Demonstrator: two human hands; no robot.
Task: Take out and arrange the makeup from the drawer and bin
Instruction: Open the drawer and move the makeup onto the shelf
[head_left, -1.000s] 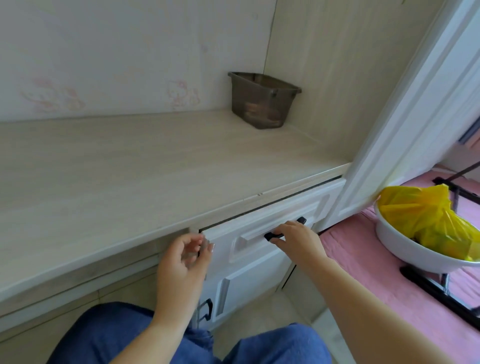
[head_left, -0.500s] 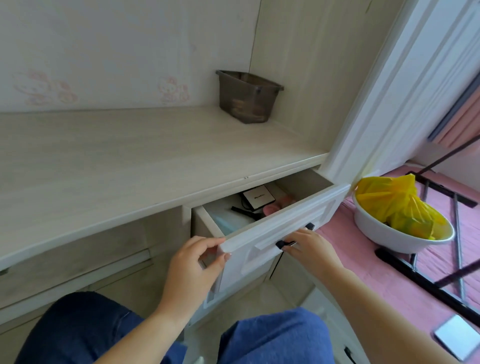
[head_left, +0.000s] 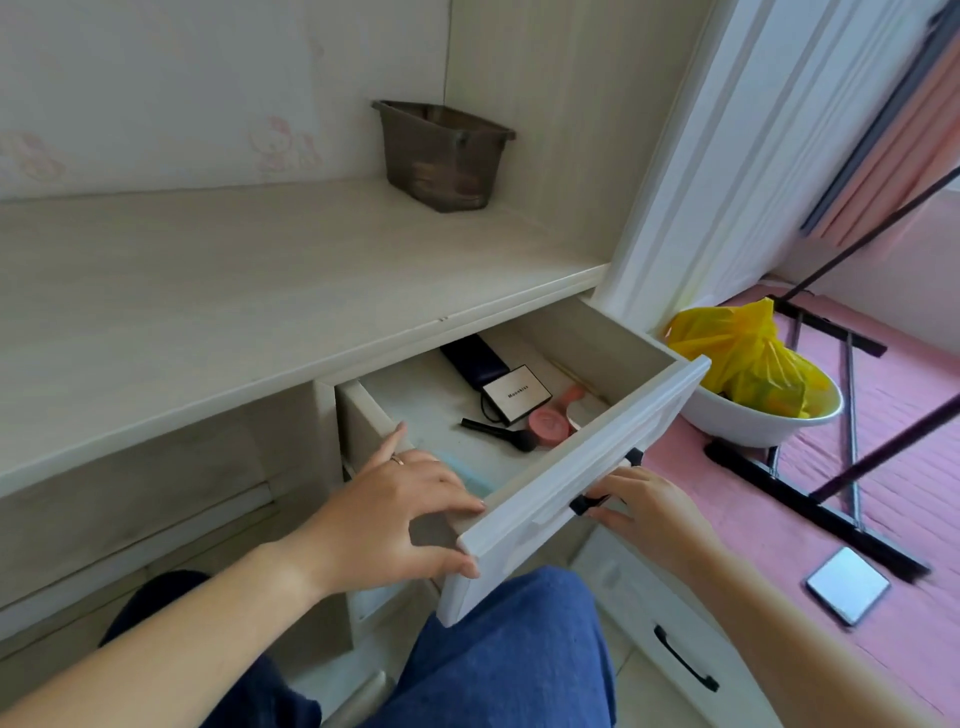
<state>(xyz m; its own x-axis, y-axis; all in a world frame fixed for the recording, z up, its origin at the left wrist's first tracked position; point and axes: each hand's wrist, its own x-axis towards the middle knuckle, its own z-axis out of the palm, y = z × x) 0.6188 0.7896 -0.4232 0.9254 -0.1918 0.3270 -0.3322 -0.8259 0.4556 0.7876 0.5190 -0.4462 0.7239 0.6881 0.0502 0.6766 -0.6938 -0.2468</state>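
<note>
Both hands gripping open drawer (head_left: 587, 457) front.
Left hand (head_left: 395, 514) is pinching its corner; right hand (head_left: 644, 509) is curling around black handle (head_left: 605, 480). Makeup palette (head_left: 515, 393), brush (head_left: 498, 434), pink compact (head_left: 550, 426) lying inside; brown bin (head_left: 441, 156) sitting on countertop (head_left: 208, 291).

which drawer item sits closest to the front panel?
The round pink compact, lying right behind the drawer front. The black brush lies left of it; the black-and-white palette and dark case sit further back.

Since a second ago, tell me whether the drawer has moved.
Yes. The drawer has slid out from under the desk top, toward the person, and its contents now show.
</note>
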